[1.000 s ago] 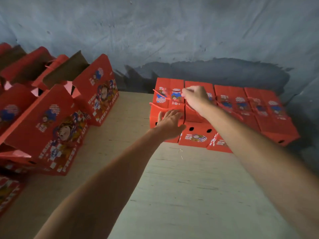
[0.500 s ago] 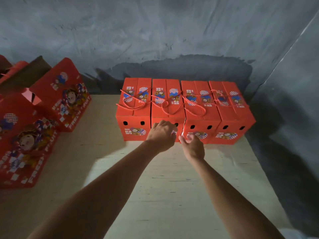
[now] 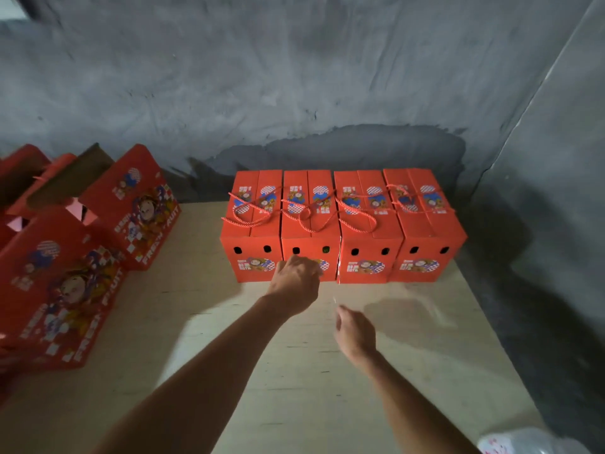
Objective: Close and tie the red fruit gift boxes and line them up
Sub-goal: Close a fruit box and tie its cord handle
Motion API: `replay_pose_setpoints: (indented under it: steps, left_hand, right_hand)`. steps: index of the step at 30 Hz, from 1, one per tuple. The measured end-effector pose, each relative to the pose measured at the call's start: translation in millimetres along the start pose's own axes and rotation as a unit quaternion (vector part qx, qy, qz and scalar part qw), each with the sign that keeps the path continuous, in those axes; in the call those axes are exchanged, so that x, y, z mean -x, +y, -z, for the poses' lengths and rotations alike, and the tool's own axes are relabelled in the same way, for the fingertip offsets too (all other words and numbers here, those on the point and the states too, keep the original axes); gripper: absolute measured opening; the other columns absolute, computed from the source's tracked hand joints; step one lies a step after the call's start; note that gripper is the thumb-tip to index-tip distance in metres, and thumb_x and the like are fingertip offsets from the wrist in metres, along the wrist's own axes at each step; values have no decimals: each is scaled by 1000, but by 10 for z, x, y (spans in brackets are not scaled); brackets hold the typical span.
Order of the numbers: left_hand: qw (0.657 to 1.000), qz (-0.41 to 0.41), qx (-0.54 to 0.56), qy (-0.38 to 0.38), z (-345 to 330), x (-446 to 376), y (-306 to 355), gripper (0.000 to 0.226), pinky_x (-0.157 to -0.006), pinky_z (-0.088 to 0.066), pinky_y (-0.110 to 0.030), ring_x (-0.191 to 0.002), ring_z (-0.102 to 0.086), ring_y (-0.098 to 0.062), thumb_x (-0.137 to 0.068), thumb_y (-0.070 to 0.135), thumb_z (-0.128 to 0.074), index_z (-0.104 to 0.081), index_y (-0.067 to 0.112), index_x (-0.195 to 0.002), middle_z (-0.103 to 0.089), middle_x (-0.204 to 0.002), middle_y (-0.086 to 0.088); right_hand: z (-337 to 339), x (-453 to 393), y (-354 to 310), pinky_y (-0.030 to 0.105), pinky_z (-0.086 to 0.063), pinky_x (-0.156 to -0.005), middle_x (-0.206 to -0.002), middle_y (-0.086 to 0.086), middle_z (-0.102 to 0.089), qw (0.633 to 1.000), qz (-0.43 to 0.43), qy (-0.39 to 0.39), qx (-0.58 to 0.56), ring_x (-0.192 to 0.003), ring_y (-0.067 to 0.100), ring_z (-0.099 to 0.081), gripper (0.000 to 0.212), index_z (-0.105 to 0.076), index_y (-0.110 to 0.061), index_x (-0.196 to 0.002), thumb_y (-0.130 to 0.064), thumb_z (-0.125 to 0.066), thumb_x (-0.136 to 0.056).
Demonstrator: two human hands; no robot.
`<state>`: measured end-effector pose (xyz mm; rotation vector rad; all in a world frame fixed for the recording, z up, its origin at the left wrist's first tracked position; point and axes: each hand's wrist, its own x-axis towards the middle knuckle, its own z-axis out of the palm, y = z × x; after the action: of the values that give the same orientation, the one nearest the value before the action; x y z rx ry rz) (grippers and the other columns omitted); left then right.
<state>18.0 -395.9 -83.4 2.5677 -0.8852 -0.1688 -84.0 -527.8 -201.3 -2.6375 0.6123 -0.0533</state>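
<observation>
While the left hand [image 3: 296, 283] is touching the second box [image 3: 310, 224] with curled fingers — grip unclear — four boxes are standing together. The right hand [image 3: 355, 332] is hovering before it, loosely curled, holding nothing.

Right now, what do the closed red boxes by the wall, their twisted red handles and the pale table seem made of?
Closed red boxes: likely printed cardboard, matte, sharp folds. Twisted red handles: apparently cord, spiral strands visible. Pale table: probably unfinished plywood, faint grain.

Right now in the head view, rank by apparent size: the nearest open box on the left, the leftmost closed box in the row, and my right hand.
1. Nearest open box, though nearness inflates it.
2. Leftmost closed box.
3. Right hand.
</observation>
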Motion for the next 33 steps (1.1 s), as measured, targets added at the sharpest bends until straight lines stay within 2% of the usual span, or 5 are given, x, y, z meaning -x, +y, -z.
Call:
replay_pose_setpoints:
  steps: [6,13,21,29,33]
  left_hand:
    - [997,32,-2,-64,209,815,290,27,-113,-29,-40,-133,-44,-16,-103,29,-48,-68,25,-122,-60,-137,5]
    - [999,44,16,-10,381,1324,424,26,-111,-34,-39,-127,-51,-18,-101,26,-51,-69,23,-120,-64,-134,3]
    - [998,38,51,3,259,960,221,26,-110,-40,-41,-127,-54,-16,-99,24,-53,-69,24,-119,-65,-133,5]
    - [995,57,76,33,-109,150,-97,27,-104,-44,-38,-120,-61,-19,-98,23,-55,-70,23,-120,-67,-129,3]
    - [993,72,91,24,-232,24,-177,27,-102,-46,-39,-117,-64,-21,-98,21,-54,-70,21,-119,-68,-128,0]
  right_hand:
    - [84,977,-205,37,-47,-84,-111,13,-73,996,-62,-29,-50,-108,33,-65,40,-67,-12,-110,-36,-35,-110]
    - [739,993,-538,36,-51,-77,-108,13,-73,986,-71,59,-139,-99,33,-69,40,-64,-6,-112,-40,-42,-108]
    - [855,280,-582,33,-47,-74,-111,10,-72,968,-62,149,-194,-101,31,-68,32,-63,-5,-116,-31,-45,-108]
    - [649,-839,-505,34,-40,-64,-94,11,-73,969,-73,181,-153,-86,33,-67,45,-69,-8,-94,-50,-54,-102]
    - [539,-954,-421,35,-36,-60,-85,14,-72,974,-56,203,-86,-80,36,-66,44,-64,-9,-84,-44,-48,-106]
